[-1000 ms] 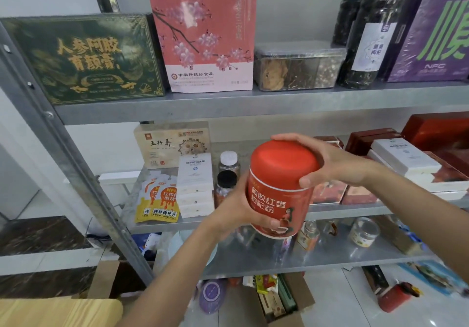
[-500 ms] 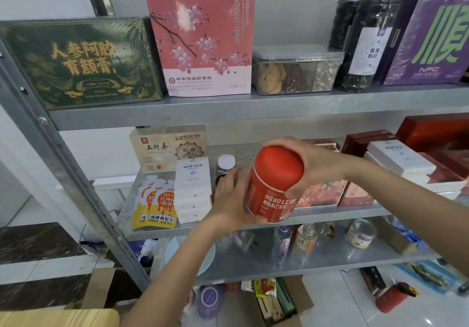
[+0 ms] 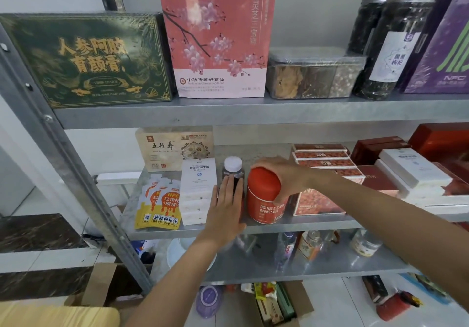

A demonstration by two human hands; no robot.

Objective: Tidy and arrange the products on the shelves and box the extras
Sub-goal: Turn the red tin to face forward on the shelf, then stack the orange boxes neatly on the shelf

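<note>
A red canister (image 3: 264, 197) with a domed red lid stands upright on the middle shelf (image 3: 299, 225), near its front edge. My right hand (image 3: 284, 177) grips the lid from above and the right. My left hand (image 3: 227, 207) lies flat with straight fingers just left of the canister, its fingertips against a dark bottle with a white cap (image 3: 233, 170). A second dark bottle is mostly hidden behind that hand.
White boxes (image 3: 199, 190) and orange juice pouches (image 3: 162, 206) sit left of my hand; red boxes (image 3: 322, 164) lie to the right. The top shelf holds a green box (image 3: 88, 60), pink box (image 3: 215, 34) and jars. A cardboard box (image 3: 276, 306) sits on the floor.
The red canister went from held in the air by both hands down onto the middle shelf. My left hand let go of it and moved flat beside the bottles.
</note>
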